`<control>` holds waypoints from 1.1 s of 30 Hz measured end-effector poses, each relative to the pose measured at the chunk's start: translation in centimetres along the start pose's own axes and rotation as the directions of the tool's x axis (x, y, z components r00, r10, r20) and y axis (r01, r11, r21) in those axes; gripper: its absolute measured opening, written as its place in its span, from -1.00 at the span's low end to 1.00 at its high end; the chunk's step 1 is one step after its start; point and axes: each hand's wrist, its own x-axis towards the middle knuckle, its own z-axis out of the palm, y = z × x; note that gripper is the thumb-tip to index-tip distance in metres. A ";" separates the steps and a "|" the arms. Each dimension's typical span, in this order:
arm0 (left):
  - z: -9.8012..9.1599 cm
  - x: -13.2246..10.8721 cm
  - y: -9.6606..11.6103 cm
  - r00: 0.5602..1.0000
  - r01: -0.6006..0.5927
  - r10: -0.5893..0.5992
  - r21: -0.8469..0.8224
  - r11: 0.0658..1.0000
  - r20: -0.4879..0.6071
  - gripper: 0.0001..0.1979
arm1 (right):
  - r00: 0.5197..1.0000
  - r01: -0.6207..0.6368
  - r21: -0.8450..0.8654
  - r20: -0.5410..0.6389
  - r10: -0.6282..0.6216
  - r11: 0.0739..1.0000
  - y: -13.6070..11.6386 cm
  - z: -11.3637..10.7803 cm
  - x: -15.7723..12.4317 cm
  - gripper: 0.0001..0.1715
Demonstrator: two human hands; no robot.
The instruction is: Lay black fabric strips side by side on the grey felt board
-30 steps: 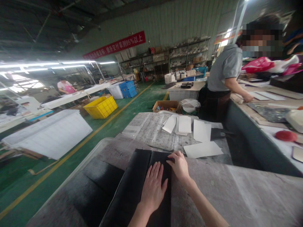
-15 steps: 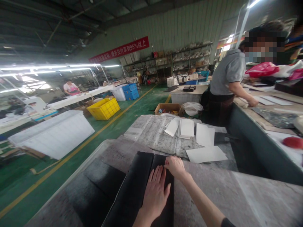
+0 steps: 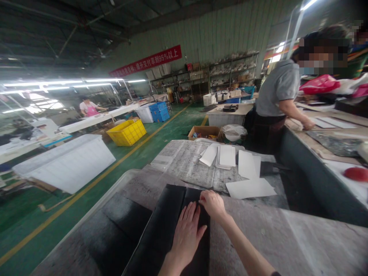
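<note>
The black folded sheet (image 3: 162, 228) lies on our newspaper-covered bench (image 3: 273, 237), and our left hand (image 3: 186, 234) stays flat and open on it. Our right hand (image 3: 213, 204) has drawn in beside the left fingertips, fingers curled over the sheet's far edge; we cannot tell whether it pinches. White cards (image 3: 249, 188) lie beyond, untouched.

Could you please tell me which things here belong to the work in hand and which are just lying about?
In hand: black sheet; left hand flat on it; right hand at its far edge; grey table beneath.
Lying about: loose white sheet; stack of white sheets; yellow crate; cardboard box; blue crates.
</note>
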 end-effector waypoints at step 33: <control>-0.3 0.1 0.1 1.000 -0.014 0.014 0.011 1.000 0.011 -0.46 | 0.962 0.170 0.125 -0.237 -0.137 0.977 1.7 3.0 -1.6 -0.68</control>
